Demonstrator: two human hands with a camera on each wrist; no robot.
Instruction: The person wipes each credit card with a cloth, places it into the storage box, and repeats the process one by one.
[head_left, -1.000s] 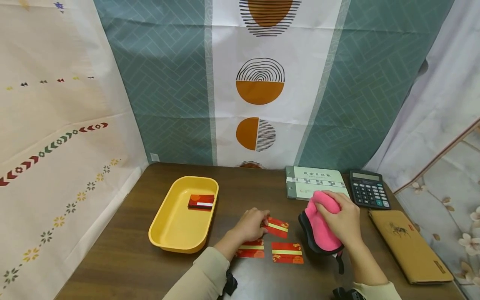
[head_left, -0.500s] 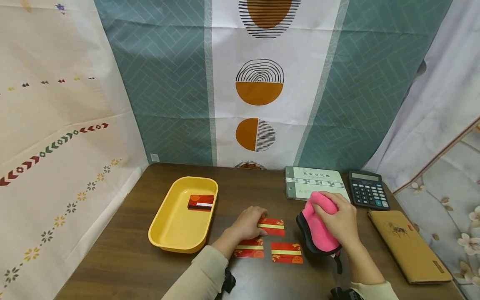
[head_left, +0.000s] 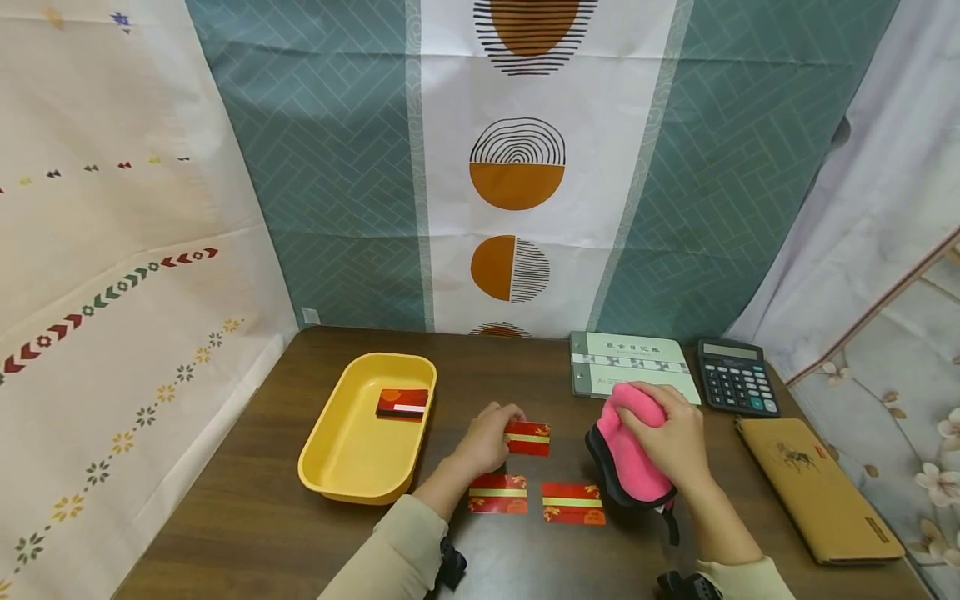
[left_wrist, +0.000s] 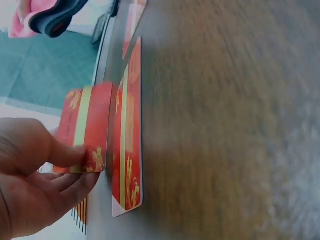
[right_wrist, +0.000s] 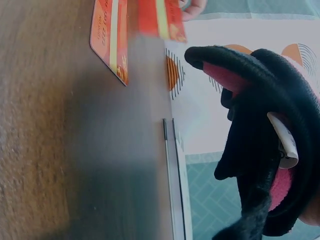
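My left hand (head_left: 487,439) pinches a red card (head_left: 531,438) with a pale yellow stripe; in the left wrist view the thumb lies over the card's face, fingers behind it. Below it, two similar red cards lie side by side on the table: the left card (head_left: 498,495) and the right card (head_left: 573,503). My right hand (head_left: 677,435) grips a soft pink-and-black cloth piece (head_left: 637,458) by its pink top. The right wrist view shows its black underside (right_wrist: 255,135) with a white label (right_wrist: 284,142); that hand is mostly hidden there.
On the left stands a yellow tray (head_left: 318,467) with red cards (head_left: 402,402) inside. A green-and-white account book (head_left: 611,354) and a calculator (head_left: 738,383) lie at the back right. Along the right edge lies a tan folder (head_left: 817,492). Cloth hangings (head_left: 352,208) enclose the table.
My left hand has shifted left and slightly away from me with the red card, drawing it from above the two lying cards. The right hand and cloth have drifted slightly left.
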